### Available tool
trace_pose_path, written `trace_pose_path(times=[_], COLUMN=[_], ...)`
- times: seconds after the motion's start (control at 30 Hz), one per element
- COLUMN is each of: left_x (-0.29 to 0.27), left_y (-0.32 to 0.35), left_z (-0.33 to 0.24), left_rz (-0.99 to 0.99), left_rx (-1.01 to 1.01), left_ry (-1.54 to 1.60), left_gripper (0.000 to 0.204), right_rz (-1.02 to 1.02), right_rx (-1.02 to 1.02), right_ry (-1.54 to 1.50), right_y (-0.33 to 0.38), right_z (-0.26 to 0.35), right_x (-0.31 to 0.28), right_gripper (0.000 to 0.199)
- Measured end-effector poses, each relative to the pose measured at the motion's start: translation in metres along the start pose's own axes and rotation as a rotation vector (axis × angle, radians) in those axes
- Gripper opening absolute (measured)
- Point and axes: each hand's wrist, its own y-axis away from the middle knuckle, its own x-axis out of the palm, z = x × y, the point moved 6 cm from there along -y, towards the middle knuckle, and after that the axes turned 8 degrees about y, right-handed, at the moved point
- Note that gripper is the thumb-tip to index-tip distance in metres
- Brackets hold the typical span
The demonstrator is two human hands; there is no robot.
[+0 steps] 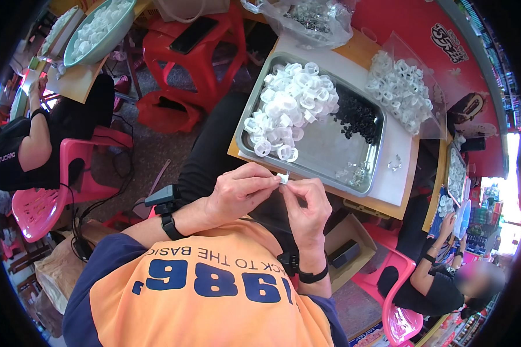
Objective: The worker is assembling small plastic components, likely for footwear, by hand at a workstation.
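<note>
Counter (408, 165): a light board covered with white paper stood in front of the person and carried the tray and the bags.
Tray (330, 151): a flat metal tray lay on the counter, with a bare stretch in its near half.
White rings (289, 107): a big heap of small white plastic rings filled the left part of the tray.
Black parts (358, 118): a smaller heap of tiny black pieces lay in the right part of the tray, just beside the white rings.
Clear bag (400, 87): an open clear bag with more white rings lay on the counter, to the right of the tray.
Left hand (240, 191): it was raised above the lap, below the near edge of the tray, and its thumb and fingers pinched the small white piece.
Right hand (307, 205): it met the left hand, and its fingertips were closed on the same piece from the other side.
Small white piece (283, 177): a small white plastic part was held between both hands, near the tray but not touching it.
</note>
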Motion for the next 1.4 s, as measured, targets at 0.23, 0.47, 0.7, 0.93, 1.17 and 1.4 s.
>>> trace_pose_path(times=[0.23, 0.47, 0.7, 0.93, 1.17, 1.4], left_x=[0.000, 0.007, 0.020, 0.020, 0.020, 0.027], left_y=[0.001, -0.002, 0.007, 0.009, 0.013, 0.020], left_z=[-0.006, 0.028, 0.038, 0.043, 0.047, 0.048], left_rz=[-0.032, -0.026, 0.080, 0.050, 0.050, -0.008], left_rx=[0.091, -0.543, -0.929, -0.965, -0.974, -1.059], left_ry=[-0.040, 0.566, 1.045, 1.041, 1.017, 1.163], left_gripper=[0.026, 0.022, 0.030, 0.029, 0.029, 0.029], right_rz=[-0.054, 0.042, 0.083, 0.001, 0.130, 0.158], right_rx=[-0.097, 0.513, 0.484, -0.028, -0.047, 0.044], right_ry=[0.066, -0.557, -0.539, 0.179, 0.183, 0.112], right_y=[0.004, 0.008, 0.003, -0.014, -0.016, -0.012], right_z=[0.004, -0.026, -0.023, 0.007, 0.007, 0.003], right_x=[0.000, 0.013, 0.008, -0.010, -0.003, -0.001], right_gripper=[0.020, 0.010, 0.014, 0.015, 0.015, 0.014])
